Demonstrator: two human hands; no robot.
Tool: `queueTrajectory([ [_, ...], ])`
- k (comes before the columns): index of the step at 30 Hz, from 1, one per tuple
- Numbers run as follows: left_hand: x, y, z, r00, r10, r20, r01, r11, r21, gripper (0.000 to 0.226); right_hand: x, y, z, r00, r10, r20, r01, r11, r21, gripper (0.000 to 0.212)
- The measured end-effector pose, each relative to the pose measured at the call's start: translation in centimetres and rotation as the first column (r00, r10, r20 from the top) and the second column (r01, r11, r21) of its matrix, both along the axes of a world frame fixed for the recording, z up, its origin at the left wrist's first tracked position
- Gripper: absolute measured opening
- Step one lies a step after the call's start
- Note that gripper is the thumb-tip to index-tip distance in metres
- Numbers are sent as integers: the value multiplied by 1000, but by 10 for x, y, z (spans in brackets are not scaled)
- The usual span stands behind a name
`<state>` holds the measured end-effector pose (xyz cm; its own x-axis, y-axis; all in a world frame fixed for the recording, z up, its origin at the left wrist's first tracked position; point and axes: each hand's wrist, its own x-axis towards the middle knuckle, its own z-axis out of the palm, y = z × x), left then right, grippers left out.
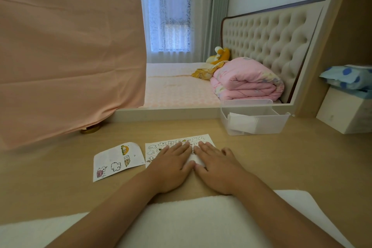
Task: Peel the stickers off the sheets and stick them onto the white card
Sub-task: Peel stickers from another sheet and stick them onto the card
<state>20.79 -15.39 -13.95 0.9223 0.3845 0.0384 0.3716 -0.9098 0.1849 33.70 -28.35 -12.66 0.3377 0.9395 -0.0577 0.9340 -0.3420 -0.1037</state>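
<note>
2 sheets lie on the tabletop [281,167] in front of me. The left sheet [118,160] sits just beside my left grip [173,167], apart from it. It carries a few coloured stickers and some outline ones, and its far right corner curls up a little. The right sheet [161,145] is printed with rows of small outline animals, and both grips rest on it.

My left grip and my right grip [217,169] lie palm down, side by side, fingers straight and pointing away from me, holding nothing. The forefingers nearly meet. Between the 2 grips a plain white patch [193,160] shows. I cannot tell whether it is the white card or a bare part of the sheet.

My forearms cross a white towel [181,219] laid along the near edge. To the far right stands a clear plastic box [281,123] with white paper inside, and beyond it a white box [342,115] with a blue dotted pack [350,78] on top. A peach cloth [70,56] hangs on the far left, with a gold rim [90,129] peeping from under its hem. Past the tabletop, a folded pink quilt [245,80] rests on a bed.
</note>
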Motion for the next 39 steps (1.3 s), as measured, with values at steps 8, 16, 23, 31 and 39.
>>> queueTrajectory([
  [8, -2, 3, -2, 995, -25, -99, 29, 999, 38, 63, 7, -6, 5, 986, -85, 145, 87, 996, -10, 63],
  [16, -2, 1, -2, 998, -7, -65, 9, 999, 33, 64, 3, -2, 2, 998, 41, 46, -41, 999, -7, 60],
  [23, -10, -3, 2, 996, 88, -12, -85, 983, 165, 99, 4, -3, -1, 999, 4, 48, -5, 1000, 25, 58],
  [31, -16, 5, 9, 989, 82, 126, -75, 995, -59, 48, -1, -5, 6, 990, 0, 142, -23, 987, 161, 43],
  [39, -55, 23, 38, 935, 184, 302, -144, 978, -151, 32, -42, 17, 34, 991, 125, 44, -132, 945, 299, 40],
])
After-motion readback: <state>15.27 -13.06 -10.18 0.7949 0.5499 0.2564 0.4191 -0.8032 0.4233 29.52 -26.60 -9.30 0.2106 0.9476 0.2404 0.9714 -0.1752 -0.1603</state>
